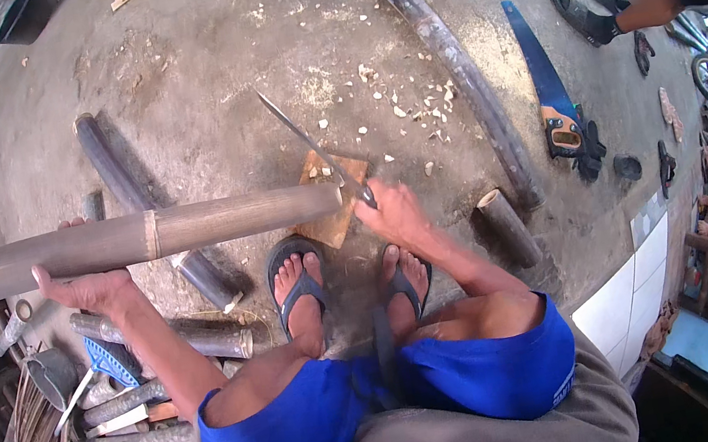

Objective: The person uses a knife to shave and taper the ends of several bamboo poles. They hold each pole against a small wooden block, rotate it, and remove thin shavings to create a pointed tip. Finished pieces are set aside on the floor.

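My left hand [94, 291] is wrapped round the left part of a thick brown bamboo section [227, 220], its palm beneath and fingertips showing above. The bamboo lies nearly level across my front, with one joint ring near its middle. My right hand [398, 214] is closed round the handle of a long machete [296, 124]. The blade slants up and to the left, passing close by the bamboo's right end; whether it touches cannot be told. Under that end, a flat wooden board [354, 168] rests on the floor near my sandalled feet.
More bamboo lengths lie at left [112, 160] and right [465, 71], with a short piece [508, 228]. Pale chips [399, 110] are scattered ahead. A handsaw [541, 73] lies beside dark gloves [588, 152]. Another person's foot [590, 18] shows at upper right. Cut bamboo is piled at lower left.
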A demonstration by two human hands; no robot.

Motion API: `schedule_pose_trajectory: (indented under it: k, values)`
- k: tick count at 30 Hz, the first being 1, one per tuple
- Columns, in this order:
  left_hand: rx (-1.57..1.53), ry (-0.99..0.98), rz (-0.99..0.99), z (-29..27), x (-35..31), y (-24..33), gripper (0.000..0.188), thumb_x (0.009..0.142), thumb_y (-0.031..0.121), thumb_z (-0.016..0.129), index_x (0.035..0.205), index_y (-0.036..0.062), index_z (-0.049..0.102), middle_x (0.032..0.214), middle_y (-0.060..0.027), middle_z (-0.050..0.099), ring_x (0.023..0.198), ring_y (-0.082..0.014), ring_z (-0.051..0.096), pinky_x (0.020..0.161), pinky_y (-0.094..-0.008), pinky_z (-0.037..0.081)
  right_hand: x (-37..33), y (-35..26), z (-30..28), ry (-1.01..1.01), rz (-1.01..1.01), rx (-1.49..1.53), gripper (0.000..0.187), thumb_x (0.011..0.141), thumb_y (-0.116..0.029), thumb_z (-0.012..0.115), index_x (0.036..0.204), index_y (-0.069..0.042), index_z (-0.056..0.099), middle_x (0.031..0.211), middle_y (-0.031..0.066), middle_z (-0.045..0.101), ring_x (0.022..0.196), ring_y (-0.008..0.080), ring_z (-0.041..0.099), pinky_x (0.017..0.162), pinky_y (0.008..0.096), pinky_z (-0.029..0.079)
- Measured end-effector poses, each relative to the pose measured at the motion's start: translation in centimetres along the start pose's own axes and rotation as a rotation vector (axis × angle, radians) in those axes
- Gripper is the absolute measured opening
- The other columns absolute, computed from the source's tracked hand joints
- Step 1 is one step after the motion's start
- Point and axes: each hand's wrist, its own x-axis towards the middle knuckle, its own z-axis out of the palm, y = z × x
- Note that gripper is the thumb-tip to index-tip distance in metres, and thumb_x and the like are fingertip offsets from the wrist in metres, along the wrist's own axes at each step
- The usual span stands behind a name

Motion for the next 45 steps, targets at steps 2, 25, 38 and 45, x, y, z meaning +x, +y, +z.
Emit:
schedule_pose_trajectory:
  k: [2, 25, 38, 45]
  values:
    - [0.088, 0.091, 0.015, 0.6, 0.3, -0.2, 0.068, 0.086, 0.054, 0.068, 0.126, 0.0007, 0.052, 0.100, -0.0183, 0.065, 0.092, -0.0324, 0.065, 0.086, -0.0466, 0.054, -0.2, -5.0, -3.8, 0.089, -0.130, 0.142, 0.034, 0.092, -0.031, 0.069, 0.098, 0.002, 0.064, 0.077, 0.0248, 0.069, 0.073, 0.0469, 0.070, 0.066, 0.0511, 0.056]
    - [0.091, 0.127, -0.028, -1.2, 1.4, 0.5, 0.072, 0.086, 0.051, 0.070, 0.132, 0.0004, 0.049, 0.105, -0.0187, 0.064, 0.097, -0.0345, 0.065, 0.088, -0.0497, 0.053, 0.0, 4.6, 4.5, 0.034, -0.061, -0.160, 0.038, 0.094, -0.036, 0.065, 0.098, 0.002, 0.065, 0.075, 0.0281, 0.068, 0.072, 0.0500, 0.069, 0.067, 0.0581, 0.055]
    - [0.216, 0.142, 0.043, -0.7, 2.1, -1.3, 0.065, 0.085, 0.049, 0.071, 0.125, 0.0003, 0.053, 0.100, -0.0177, 0.066, 0.095, -0.0321, 0.067, 0.085, -0.0472, 0.053, -0.1, 4.3, 3.7, -0.004, -0.060, -0.175, 0.033, 0.091, -0.031, 0.071, 0.096, 0.001, 0.065, 0.076, 0.0231, 0.069, 0.070, 0.0444, 0.070, 0.061, 0.0508, 0.055]
    - [0.189, 0.087, -0.002, -1.9, 2.5, -1.4, 0.065, 0.086, 0.052, 0.067, 0.120, -0.0019, 0.055, 0.099, -0.0174, 0.066, 0.097, -0.0319, 0.066, 0.088, -0.0471, 0.052, -1.8, -6.0, -3.5, 0.210, -0.278, 0.268, 0.040, 0.091, -0.037, 0.066, 0.098, 0.002, 0.067, 0.085, 0.0281, 0.071, 0.083, 0.0488, 0.070, 0.075, 0.0576, 0.056]
